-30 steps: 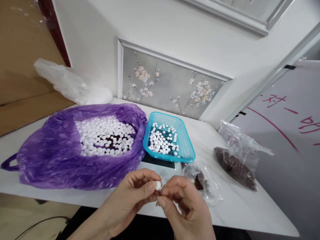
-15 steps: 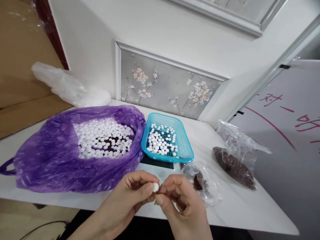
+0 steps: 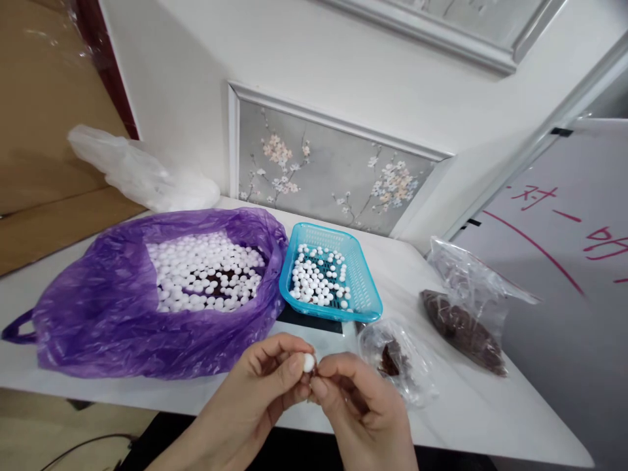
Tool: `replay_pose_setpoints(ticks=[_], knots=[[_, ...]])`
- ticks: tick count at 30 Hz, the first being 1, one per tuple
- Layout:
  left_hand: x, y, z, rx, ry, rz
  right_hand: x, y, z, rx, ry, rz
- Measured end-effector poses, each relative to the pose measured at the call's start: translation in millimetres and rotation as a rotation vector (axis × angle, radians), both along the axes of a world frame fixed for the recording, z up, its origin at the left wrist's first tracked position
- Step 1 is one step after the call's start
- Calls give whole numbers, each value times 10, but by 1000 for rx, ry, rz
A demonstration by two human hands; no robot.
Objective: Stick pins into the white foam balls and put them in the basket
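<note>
Progress: one ball is being worked on between the fingers; many more lie in both the basket and the purple bag. Which of these are finished cannot be told.
White ball: at the left fingertips, above the table's near edge, in front of the basket.
Left hand: nearly closed, thumb and forefinger pinching the ball.
Right hand: fingers curled, thumb and forefinger drawn together just beside the ball, near a small brown bit; whether they grip it is unclear.
Purple bag: wide open, with a broad layer of loose balls and something dark showing through a gap.
Blue basket: beside the purple bag, holding a smaller, looser spread of balls over its slotted bottom.
Small clear bag: crumpled near the right hand, dark brown stuff inside.
Larger clear bag: farther right, its lower part full of dark brown filling.
Pale plastic bag: behind the purple one; contents cannot be made out.
</note>
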State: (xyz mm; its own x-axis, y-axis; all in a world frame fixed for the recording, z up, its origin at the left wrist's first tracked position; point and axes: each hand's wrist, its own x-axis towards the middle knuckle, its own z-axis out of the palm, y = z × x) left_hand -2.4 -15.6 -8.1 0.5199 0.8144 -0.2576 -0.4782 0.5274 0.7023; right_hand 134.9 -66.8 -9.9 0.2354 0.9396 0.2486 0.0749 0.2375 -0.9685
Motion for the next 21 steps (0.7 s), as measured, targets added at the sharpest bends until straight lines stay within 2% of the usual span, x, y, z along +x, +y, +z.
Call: replay_pose_setpoints(ticks=[6, 10, 21], knots=[[-15, 19, 28, 11, 17, 31, -6, -23, 36, -22, -76, 30], [-14, 10, 24, 27, -9, -4, -22, -16, 56, -20, -69, 56], [-37, -27, 43, 30, -20, 43, -84, -7, 67, -75, 9, 56]])
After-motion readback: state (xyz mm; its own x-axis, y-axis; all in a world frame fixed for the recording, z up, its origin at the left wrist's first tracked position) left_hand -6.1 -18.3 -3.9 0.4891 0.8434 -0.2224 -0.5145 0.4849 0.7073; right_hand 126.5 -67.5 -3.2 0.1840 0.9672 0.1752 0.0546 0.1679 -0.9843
